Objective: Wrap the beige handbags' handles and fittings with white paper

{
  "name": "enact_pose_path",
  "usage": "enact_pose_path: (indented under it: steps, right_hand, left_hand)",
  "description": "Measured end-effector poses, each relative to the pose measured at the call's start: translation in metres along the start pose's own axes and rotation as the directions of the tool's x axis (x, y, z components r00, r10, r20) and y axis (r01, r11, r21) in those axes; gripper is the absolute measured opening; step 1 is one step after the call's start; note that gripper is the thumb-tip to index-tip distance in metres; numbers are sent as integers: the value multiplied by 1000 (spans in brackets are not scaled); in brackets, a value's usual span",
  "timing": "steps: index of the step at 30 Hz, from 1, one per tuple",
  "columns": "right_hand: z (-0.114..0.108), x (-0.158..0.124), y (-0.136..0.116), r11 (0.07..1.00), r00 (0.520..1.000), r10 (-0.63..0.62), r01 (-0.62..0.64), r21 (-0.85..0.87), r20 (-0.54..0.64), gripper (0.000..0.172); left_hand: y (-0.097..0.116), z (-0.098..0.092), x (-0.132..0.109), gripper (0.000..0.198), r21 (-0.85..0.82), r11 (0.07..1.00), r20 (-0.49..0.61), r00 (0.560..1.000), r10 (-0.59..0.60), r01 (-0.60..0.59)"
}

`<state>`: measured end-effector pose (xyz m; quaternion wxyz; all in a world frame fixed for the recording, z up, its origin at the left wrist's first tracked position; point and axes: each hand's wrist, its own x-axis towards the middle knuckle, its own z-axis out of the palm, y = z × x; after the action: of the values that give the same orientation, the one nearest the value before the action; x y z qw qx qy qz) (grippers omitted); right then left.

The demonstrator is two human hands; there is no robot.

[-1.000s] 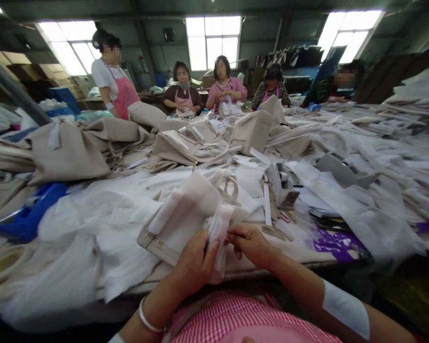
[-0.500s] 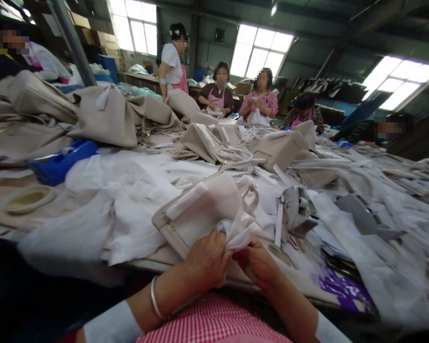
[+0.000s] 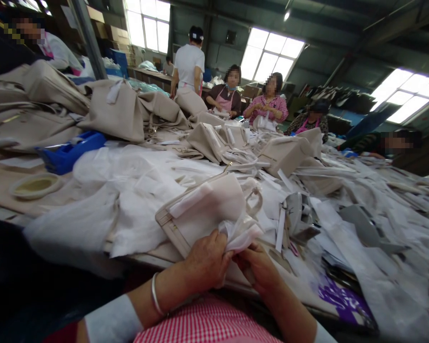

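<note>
A beige handbag (image 3: 214, 202) lies tilted at the table's front edge, partly covered by white wrapping sheets. My left hand (image 3: 209, 257) is closed on a crumpled piece of thin white wrapping (image 3: 241, 232) at the bag's near right end. Close beside it, my right hand (image 3: 255, 267) pinches the lower edge of the same wrapping. The fingertips of both hands nearly meet, and what lies under them is hidden. Behind the wrapping, the bag's looped handle (image 3: 254, 200) sticks up.
Loose white sheets (image 3: 136, 190) spread to the left, near a blue tape dispenser (image 3: 71, 151) and a tape roll (image 3: 35, 185). A grey tape dispenser (image 3: 300, 212) stands at the right. More beige bags (image 3: 112, 112) are heaped behind. Several co-workers (image 3: 266, 105) are around the table.
The whole view has shifted slightly, so things appear a little further right. A standing co-worker in white has turned their back. My hands keep nearly the same hold on the wrapping.
</note>
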<state>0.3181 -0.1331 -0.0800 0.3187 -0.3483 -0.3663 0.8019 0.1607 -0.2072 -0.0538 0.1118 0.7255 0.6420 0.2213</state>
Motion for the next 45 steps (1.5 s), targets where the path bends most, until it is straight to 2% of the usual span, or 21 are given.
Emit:
enact_pose_path:
  steps: [2, 4, 9, 12, 15, 18, 21, 25, 30, 32, 35, 37, 40, 45]
  right_hand:
    - [2, -6, -3, 998, 992, 6, -14, 67, 123, 24]
    - [10, -11, -5, 994, 990, -1, -14, 108, 144, 29]
    - [37, -13, 0, 987, 993, -17, 35, 154, -118, 20]
    - [45, -12, 1, 981, 985, 5, 29, 191, -172, 22]
    - [46, -12, -1, 982, 982, 10, 26, 188, -190, 23]
    - [42, -11, -4, 988, 991, 6, 15, 157, -137, 23]
    - [32, -11, -8, 998, 1000, -3, 4, 66, -20, 27]
    - [7, -15, -17, 988, 989, -25, 46, -146, 146, 32]
    - [-18, -14, -28, 898, 971, -23, 123, -422, 236, 25]
    - [-21, -10, -27, 876, 974, -30, 135, -463, 226, 25]
    - [-22, -1, -20, 853, 988, -83, 140, -503, 133, 27]
    - [-23, 6, -14, 806, 985, -148, 175, -565, 94, 29]
    - [-26, 13, -6, 722, 953, -283, 286, -630, 108, 23]
    - [-24, 23, 1, 664, 880, -433, 459, -591, 197, 19]
  left_hand:
    - [0, 0, 1, 31, 23, 1000, 7, 1000, -3, 3]
    - [1, -1, 2, 31, 37, 999, 34, 999, 1, -3]
    - [5, -2, 5, 27, 62, 998, 55, 998, 15, -18]
    - [7, -1, 5, 26, 30, 999, 28, 1000, -14, 13]
    - [6, -1, 5, 25, -81, 994, -45, 996, -77, 73]
    - [3, -1, 5, 24, -227, 970, -87, 990, -112, 90]
    - [-2, -1, 6, 24, -313, 944, -85, 987, -133, 100]
    - [-4, -3, 6, 25, -349, 932, -83, 988, -133, 96]
    - [-6, -4, 5, 28, -365, 929, -70, 993, -97, 66]
    - [-7, -4, 4, 28, -360, 931, -60, 994, -90, 62]
    - [-8, -2, 4, 27, -372, 927, -53, 996, -72, 47]
    - [-8, -1, 3, 26, -389, 920, -57, 996, -67, 40]
    - [-7, -4, 4, 25, -421, 906, -58, 995, -81, 49]
    - [-9, -7, 6, 27, -471, 874, -32, 988, -151, 118]
